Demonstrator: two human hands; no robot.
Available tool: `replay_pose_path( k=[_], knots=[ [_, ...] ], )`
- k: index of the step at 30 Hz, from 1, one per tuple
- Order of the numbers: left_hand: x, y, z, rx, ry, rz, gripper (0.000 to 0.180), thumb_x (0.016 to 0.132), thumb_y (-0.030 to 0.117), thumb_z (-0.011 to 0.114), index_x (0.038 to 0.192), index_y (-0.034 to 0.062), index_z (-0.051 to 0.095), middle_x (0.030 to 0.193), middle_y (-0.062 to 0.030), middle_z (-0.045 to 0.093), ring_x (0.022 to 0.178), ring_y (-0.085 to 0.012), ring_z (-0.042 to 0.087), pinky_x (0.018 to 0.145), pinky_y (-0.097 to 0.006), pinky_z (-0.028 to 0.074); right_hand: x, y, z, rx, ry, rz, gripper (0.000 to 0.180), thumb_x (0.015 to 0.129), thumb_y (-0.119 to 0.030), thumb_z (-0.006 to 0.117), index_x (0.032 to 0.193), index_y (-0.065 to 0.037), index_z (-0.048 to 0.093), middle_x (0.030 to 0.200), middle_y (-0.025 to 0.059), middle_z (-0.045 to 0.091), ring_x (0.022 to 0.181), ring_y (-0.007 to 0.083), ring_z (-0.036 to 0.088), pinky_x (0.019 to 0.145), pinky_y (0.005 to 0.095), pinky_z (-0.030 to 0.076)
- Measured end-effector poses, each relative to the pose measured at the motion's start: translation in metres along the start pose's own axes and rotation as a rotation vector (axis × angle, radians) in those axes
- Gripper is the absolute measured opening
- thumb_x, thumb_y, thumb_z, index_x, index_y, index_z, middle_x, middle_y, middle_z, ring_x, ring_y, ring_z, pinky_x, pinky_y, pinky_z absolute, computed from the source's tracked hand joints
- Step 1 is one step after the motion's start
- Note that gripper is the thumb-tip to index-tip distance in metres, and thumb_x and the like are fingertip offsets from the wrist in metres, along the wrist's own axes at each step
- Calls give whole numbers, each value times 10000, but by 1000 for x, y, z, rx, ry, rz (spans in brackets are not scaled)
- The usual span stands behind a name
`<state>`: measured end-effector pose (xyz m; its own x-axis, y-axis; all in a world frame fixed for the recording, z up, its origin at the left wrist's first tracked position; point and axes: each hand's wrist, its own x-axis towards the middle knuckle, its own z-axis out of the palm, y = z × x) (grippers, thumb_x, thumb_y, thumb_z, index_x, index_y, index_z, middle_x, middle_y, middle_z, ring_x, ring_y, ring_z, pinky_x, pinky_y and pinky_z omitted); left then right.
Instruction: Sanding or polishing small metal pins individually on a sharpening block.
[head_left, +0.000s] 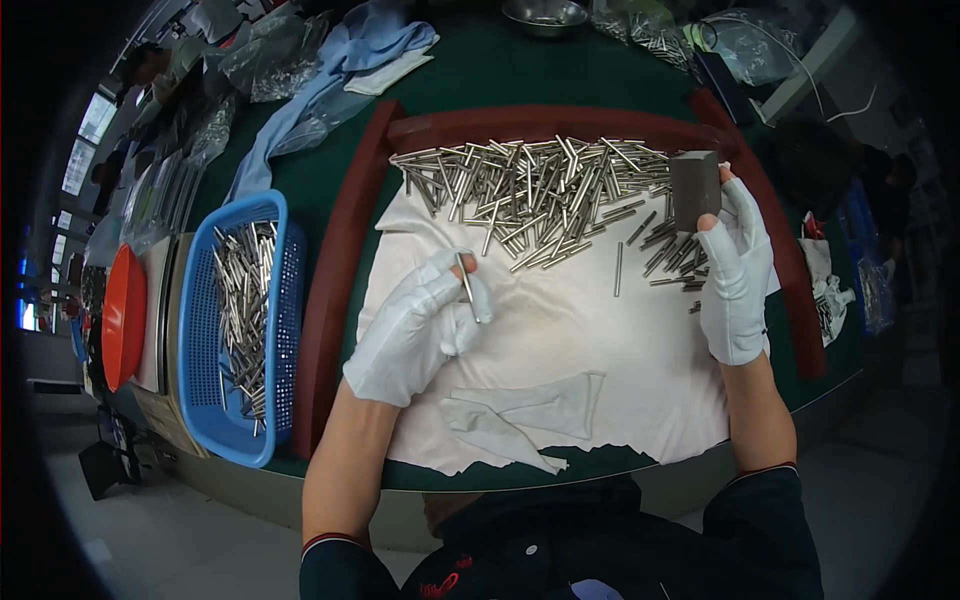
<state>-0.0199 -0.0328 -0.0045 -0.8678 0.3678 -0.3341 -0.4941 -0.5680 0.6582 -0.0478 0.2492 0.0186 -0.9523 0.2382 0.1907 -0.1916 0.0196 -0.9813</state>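
Note:
Both my hands wear white gloves with some fingertips bare. My left hand (425, 320) pinches a thin metal rod (467, 288) over the middle of the white cloth (600, 340). At the right, my right hand (735, 270) grips a dark grey rectangular block (695, 190) between thumb and fingers. A loose heap of metal rods (550, 190) lies on the far part of the cloth. One single rod (618, 270) rests apart from it, and more rods (672, 250) lie beside my right hand. A folded white glove or rag (525, 410) lies near the front.
A dark red wooden frame (345, 290) borders the cloth on three sides. To its left stands a blue plastic basket (190, 330) holding many rods, with a red bowl (122, 318) beyond. A metal bowl (545, 18), blue cloth (300, 110) and plastic bags (750, 50) lie farther back.

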Motion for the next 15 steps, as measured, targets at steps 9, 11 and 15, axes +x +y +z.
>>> replay_pose_path(
  k=[9, 11, 15],
  knots=[
    [-2, 10, 5, 311, -63, 38, 240, 905, 103, 509, 1124, 6, 519, 900, -66, 624, 655, -62, 518, 590, -161, 412, -10, 3, 7, -70, -83, 24, 697, 784, -214, 729, 1342, 20, 385, 1225, 104, 517, 1124, 172, 496, 973, 282, 371],
    [-2, 9, 7, 365, -47, 52, 247, 905, 112, 511, 1128, 6, 528, 915, -59, 631, 677, -56, 514, 613, -160, 412, -10, 2, 5, -57, -85, 34, 686, 785, -211, 723, 1340, 16, 389, 1219, 104, 519, 1127, 175, 495, 975, 286, 369],
    [-2, 6, 6, 363, -45, 98, 272, 898, 156, 561, 1116, -4, 533, 907, -82, 637, 713, -76, 538, 673, -177, 437, -11, 3, 7, -61, -84, 30, 682, 786, -211, 720, 1339, 14, 391, 1212, 104, 521, 1123, 175, 497, 972, 289, 373]
  ],
)
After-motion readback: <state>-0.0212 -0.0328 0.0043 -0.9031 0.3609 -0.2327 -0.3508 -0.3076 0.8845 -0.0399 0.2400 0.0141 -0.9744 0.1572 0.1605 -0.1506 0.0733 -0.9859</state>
